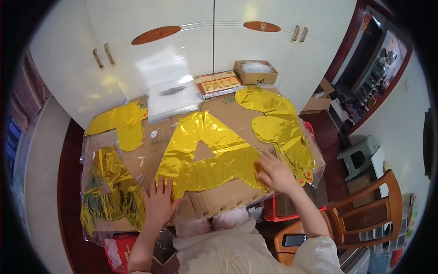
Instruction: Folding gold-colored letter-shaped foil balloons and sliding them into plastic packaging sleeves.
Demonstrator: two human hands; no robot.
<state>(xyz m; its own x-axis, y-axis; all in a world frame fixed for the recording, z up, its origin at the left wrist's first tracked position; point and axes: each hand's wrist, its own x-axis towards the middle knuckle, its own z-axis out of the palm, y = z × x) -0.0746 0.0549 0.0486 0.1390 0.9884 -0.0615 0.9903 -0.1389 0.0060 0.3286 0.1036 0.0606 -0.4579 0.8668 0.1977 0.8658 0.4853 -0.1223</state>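
A flat gold foil letter balloon (219,176) with a triangular opening lies across the middle of the table. My left hand (159,201) rests on its lower left leg, fingers spread. Over the lower right leg, my right hand (276,173) has its fingers stretched out and slightly blurred, with nothing visibly held. Another gold foil balloon (283,125), curved in shape, lies to the right with its lower end crumpled. On the left are a smaller gold foil balloon (130,134) and, nearer me, a shiny creased one (114,169).
Cardboard (214,201) covers the table. Along the back sit a stack of clear plastic sleeves (173,100), a printed flat box (219,84) and a small carton (255,71), before white cabinets (191,50). A wooden chair (360,210) holding a phone (294,239) stands at right.
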